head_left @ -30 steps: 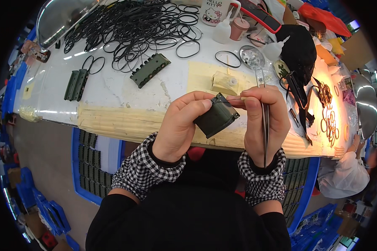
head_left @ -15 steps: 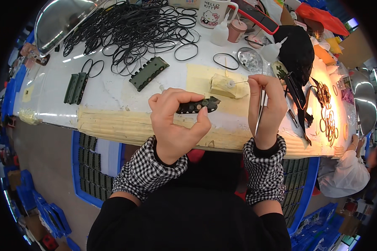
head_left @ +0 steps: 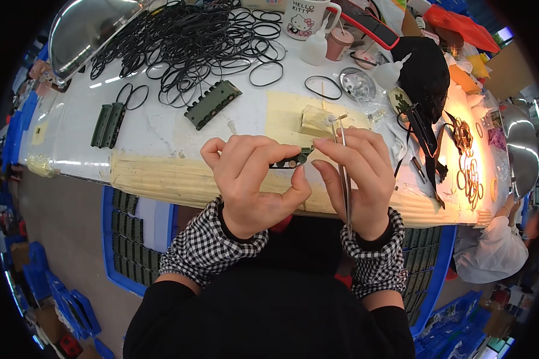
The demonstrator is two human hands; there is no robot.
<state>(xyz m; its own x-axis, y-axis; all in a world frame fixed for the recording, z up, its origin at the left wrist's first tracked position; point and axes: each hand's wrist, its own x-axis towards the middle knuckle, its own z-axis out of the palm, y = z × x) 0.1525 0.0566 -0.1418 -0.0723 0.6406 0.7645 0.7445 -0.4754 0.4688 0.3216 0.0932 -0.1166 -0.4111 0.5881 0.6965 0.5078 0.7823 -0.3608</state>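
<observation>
My left hand [head_left: 248, 179] pinches a small dark green model tank hull with wheels [head_left: 299, 158] between thumb and fingertips, just above the table's near edge. Close to its right end is my right hand [head_left: 362, 179], which grips metal tweezers [head_left: 345, 173] lying between the fingers, points upward. The thumb and forefinger of that hand are slightly apart beside the hull. Whether a fine needle is between them cannot be made out. Behind the hands sits a tape-wrapped block [head_left: 311, 119] with a pale blob on its right end.
Two more green hulls, one tilted [head_left: 212, 105] and one farther left [head_left: 108, 127], lie near a heap of black rubber bands [head_left: 185, 36]. Dropper bottles, a mug [head_left: 302, 21] and a black cap [head_left: 422, 72] crowd the back right. Blue trays [head_left: 109, 239] of hulls stand below the table edge.
My right hand has come left and nearer, from the tape-wrapped block to the hull's end. The left hand has turned the hull slightly, so less of it shows.
</observation>
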